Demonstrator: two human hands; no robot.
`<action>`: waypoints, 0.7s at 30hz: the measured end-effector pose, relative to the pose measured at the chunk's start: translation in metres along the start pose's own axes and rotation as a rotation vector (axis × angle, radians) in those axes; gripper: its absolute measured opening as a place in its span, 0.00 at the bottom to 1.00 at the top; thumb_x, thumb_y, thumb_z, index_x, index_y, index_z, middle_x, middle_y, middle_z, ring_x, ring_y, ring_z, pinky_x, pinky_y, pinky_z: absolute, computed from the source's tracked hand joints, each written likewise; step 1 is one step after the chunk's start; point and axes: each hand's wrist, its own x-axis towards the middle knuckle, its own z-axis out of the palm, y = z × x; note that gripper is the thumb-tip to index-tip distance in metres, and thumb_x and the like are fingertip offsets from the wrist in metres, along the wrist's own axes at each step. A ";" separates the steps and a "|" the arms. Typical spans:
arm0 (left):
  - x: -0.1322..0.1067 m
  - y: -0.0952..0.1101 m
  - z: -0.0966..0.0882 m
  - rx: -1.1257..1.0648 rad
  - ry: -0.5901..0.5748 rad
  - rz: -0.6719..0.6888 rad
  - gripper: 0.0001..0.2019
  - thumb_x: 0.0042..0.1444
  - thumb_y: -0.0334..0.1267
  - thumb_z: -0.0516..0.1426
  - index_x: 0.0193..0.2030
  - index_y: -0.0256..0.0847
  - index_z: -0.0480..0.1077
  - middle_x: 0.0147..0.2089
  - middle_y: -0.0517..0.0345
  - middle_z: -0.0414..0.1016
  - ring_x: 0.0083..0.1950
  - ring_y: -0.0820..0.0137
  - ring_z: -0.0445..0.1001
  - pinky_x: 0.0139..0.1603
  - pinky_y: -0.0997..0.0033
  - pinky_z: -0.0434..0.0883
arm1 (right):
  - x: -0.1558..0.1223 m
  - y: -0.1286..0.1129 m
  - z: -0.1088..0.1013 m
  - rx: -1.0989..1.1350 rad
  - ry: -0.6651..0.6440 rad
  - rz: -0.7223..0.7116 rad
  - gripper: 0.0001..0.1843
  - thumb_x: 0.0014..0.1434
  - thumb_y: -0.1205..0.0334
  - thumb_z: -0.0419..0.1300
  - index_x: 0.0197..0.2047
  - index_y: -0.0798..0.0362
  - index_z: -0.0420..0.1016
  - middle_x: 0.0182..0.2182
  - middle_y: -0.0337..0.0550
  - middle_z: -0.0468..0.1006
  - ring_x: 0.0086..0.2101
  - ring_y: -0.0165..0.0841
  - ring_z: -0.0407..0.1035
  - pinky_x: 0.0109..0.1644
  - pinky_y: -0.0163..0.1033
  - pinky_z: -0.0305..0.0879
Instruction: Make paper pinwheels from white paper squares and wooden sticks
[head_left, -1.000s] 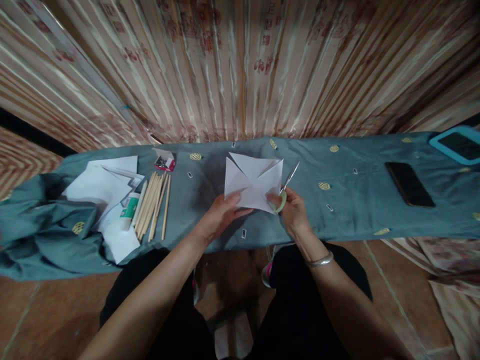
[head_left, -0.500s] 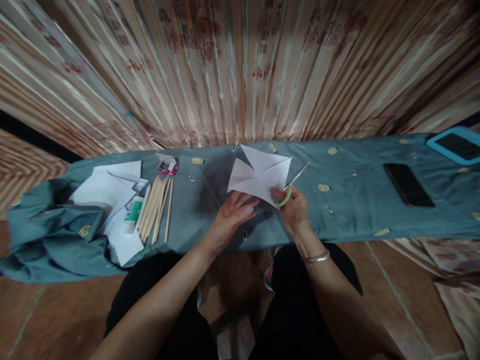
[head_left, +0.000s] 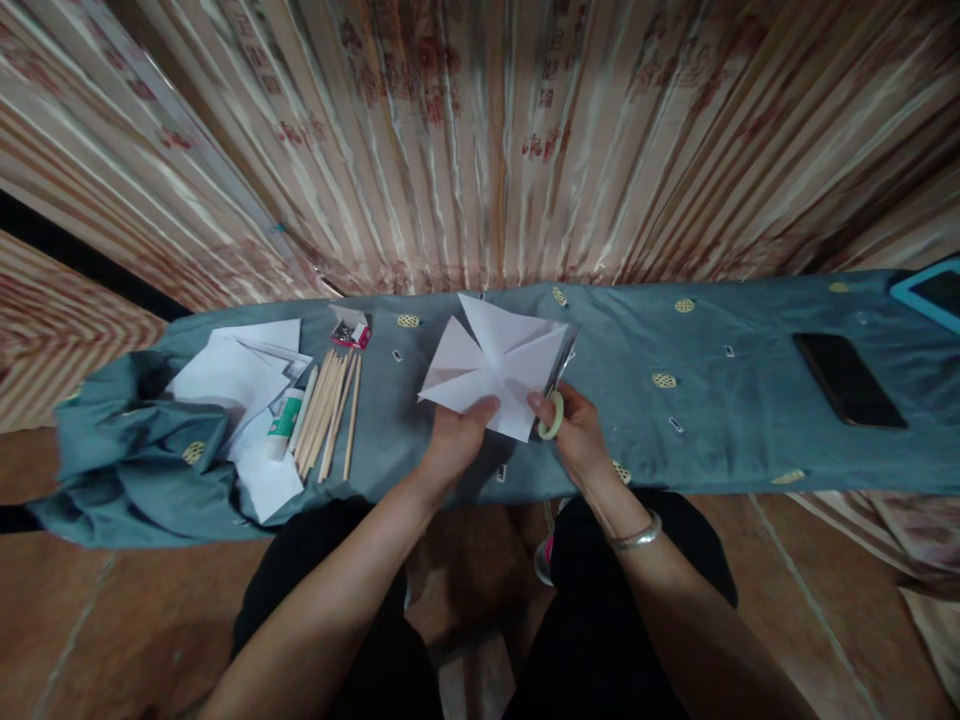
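Note:
A white square of paper [head_left: 495, 365], cut in from its corners, is held up over the blue-grey cloth [head_left: 720, 440] on the table. My left hand [head_left: 454, 440] pinches its lower left edge. My right hand [head_left: 574, 430] grips scissors [head_left: 555, 395] with pale green handles. Their blades point up along the paper's right side, and the thumb rests on the paper's lower edge. A silver bangle sits on my right wrist.
To the left lie several wooden sticks [head_left: 326, 410], a glue stick [head_left: 285, 425], loose white sheets [head_left: 229, 385] and a small box of clips [head_left: 351, 330]. A black phone [head_left: 847, 378] and a blue-cased tablet [head_left: 934, 295] lie right. A pleated curtain [head_left: 480, 140] hangs behind.
My left hand let go of the paper, then took hold of its lower left edge again. The paper turned, and the scissors swung more upright against its right side.

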 end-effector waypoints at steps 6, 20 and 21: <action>0.022 0.018 -0.014 0.020 0.103 0.143 0.16 0.43 0.37 0.65 0.41 0.39 0.75 0.43 0.50 0.81 0.47 0.60 0.78 0.55 0.59 0.72 | -0.014 -0.008 -0.014 -0.075 -0.337 0.146 0.32 0.48 0.33 0.66 0.41 0.54 0.77 0.29 0.45 0.82 0.28 0.32 0.73 0.27 0.34 0.63; 0.022 0.022 -0.013 0.008 0.092 0.157 0.24 0.44 0.37 0.66 0.51 0.42 0.75 0.47 0.54 0.82 0.51 0.58 0.77 0.57 0.59 0.69 | -0.024 -0.014 -0.020 -0.248 -0.633 0.289 0.28 0.48 0.38 0.68 0.40 0.56 0.80 0.26 0.41 0.80 0.25 0.29 0.72 0.28 0.32 0.65; 0.021 0.022 -0.012 0.014 0.092 0.146 0.24 0.44 0.37 0.66 0.51 0.42 0.75 0.47 0.54 0.82 0.51 0.58 0.77 0.58 0.59 0.69 | -0.023 -0.014 -0.019 -0.246 -0.625 0.293 0.28 0.48 0.39 0.68 0.40 0.56 0.80 0.25 0.41 0.80 0.25 0.29 0.72 0.27 0.32 0.64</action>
